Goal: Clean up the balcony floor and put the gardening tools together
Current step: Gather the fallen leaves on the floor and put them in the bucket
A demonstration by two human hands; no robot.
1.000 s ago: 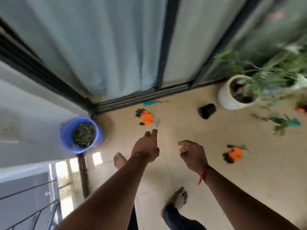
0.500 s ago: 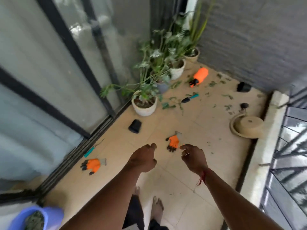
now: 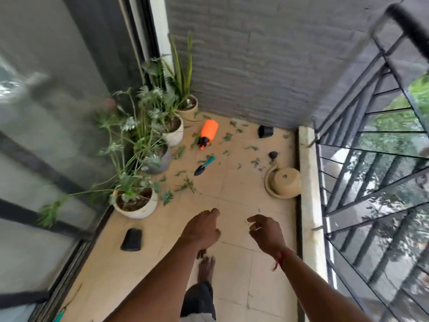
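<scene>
Head view: turns away from the door-side bucket and gloves, now faces the balcony end, likely seeking the next tool. Left hand (image 3: 201,228) and right hand (image 3: 267,231) empty, fingers loosely curled, well short of orange sprayer (image 3: 209,131). Trowel (image 3: 204,165) just nearer than sprayer. Cut leaves (image 3: 185,185) strewn around sprayer on tiled floor (image 3: 243,263). Railing (image 3: 371,159) right of sprayer, potted plants (image 3: 137,203) left.

The floor (image 3: 234,191) is smooth beige tile with a dull sheen. On it, the spray bottle (image 3: 209,129) looks like glossy orange plastic. Behind the spray bottle the wall (image 3: 243,54) is grey and rough, ribbed like brick. Left of the spray bottle the glass door (image 3: 46,117) shines with reflections; right of it the railing (image 3: 362,126) is dark painted metal. Just below the spray bottle the trowel (image 3: 204,166) has a teal plastic handle, and the upturned pot (image 3: 284,182) to the right looks matt tan.
</scene>
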